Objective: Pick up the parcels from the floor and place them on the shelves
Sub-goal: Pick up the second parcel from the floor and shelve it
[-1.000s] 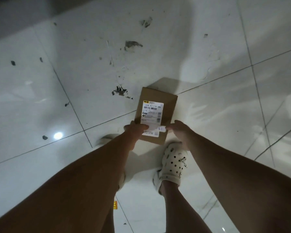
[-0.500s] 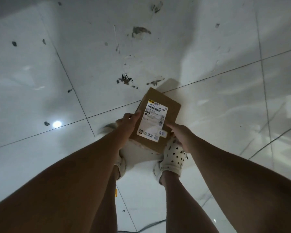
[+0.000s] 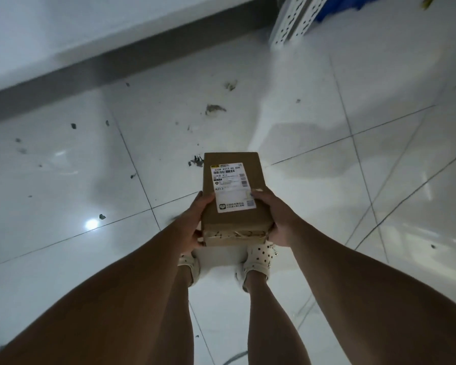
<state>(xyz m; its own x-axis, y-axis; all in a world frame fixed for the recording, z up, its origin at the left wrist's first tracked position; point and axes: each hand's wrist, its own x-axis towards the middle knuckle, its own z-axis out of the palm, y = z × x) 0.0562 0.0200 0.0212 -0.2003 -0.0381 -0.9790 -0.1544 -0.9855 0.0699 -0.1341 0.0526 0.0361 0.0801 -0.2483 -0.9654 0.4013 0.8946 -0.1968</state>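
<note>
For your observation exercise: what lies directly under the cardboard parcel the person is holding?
Under the parcel, held by the left hand and right hand, are white floor tiles and two white clogs. The clogs' toes and the parcel's underside are hidden.

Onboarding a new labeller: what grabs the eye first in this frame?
The brown cardboard parcel at centre, white shipping label up, held off the floor between the left hand and right hand. Right below it, two cream perforated clogs on the glossy white tiled floor speckled with dark scuffs. At top right, a white perforated shelf upright.
</note>
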